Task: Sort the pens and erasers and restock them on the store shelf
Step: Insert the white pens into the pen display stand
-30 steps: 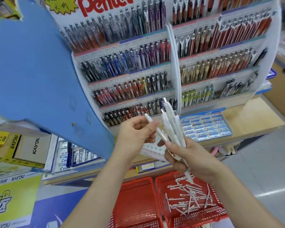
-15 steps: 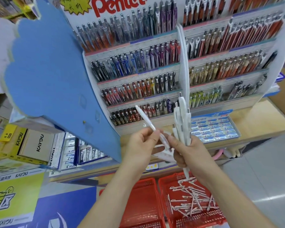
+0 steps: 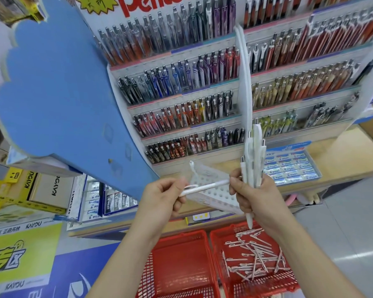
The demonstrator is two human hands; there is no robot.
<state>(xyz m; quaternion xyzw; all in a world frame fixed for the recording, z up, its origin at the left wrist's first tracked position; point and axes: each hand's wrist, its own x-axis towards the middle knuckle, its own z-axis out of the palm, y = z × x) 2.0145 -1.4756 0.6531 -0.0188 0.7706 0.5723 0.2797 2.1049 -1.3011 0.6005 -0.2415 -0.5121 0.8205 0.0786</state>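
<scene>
White pens (image 3: 253, 160) are shown as an upright bundle gripped in the right hand (image 3: 258, 196), whose fingers are curled round the barrels, in front of the lowest rows of the Pentel display rack (image 3: 181, 97). 1 single pen (image 3: 205, 187) is pinched near its left end between the thumb and fingers of the left hand (image 3: 162, 198) and is held almost level. Its other end lies at the right thumb, though contact cannot be confirmed. A perforated white tray (image 3: 213, 203) is seen just behind both hands. Below, 2 red baskets are set side by side: loose pens (image 3: 254, 257) are piled in the right basket (image 3: 289, 284), and the left basket (image 3: 181, 265) lies beside it. Pilot erasers (image 3: 289, 166) are displayed on the wooden shelf (image 3: 342, 155), just right of the bundle.

The step in hand is judged to be the separation of 1 pen from the bundle for placement. It is best done with the bundle kept firmly gripped and upright, so that no barrel slips down. The single pen should be turned tip-down and lined up over 1 hole of the tray before it is lowered.
</scene>
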